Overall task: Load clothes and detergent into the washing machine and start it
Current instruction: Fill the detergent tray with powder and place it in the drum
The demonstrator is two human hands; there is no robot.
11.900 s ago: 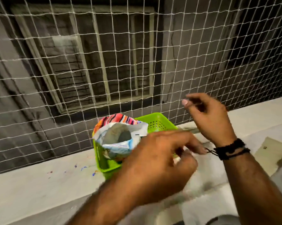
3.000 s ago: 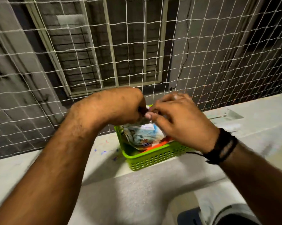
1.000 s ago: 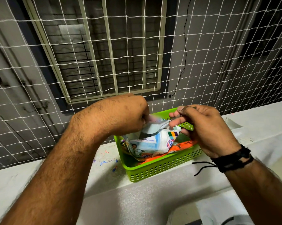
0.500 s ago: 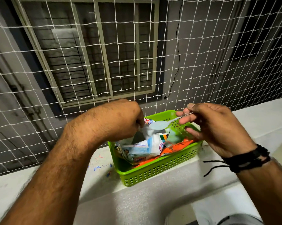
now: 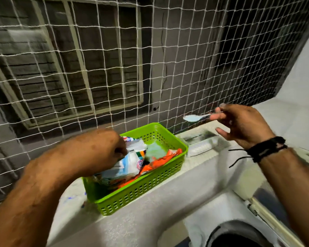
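Observation:
A white and blue detergent packet (image 5: 127,164) lies in a green plastic basket (image 5: 141,189) on the ledge. My left hand (image 5: 100,150) pinches the packet's top edge. Up and to the right of the basket, my right hand (image 5: 239,123) pinches the handle of a spoon (image 5: 193,118) heaped with pale blue powder. The washing machine (image 5: 235,234) shows at the bottom right with its dark drum opening. Its open detergent tray (image 5: 201,141) sits just right of the basket, below the spoon.
An orange packet (image 5: 161,161) also lies in the basket. A white mesh net (image 5: 168,68) rises straight behind the ledge (image 5: 150,216). Beyond it are a grey wall and a barred window.
My right hand has lifted the filled spoon out of the packet and carried it right, past the basket and over the tray. My left hand stays on the packet.

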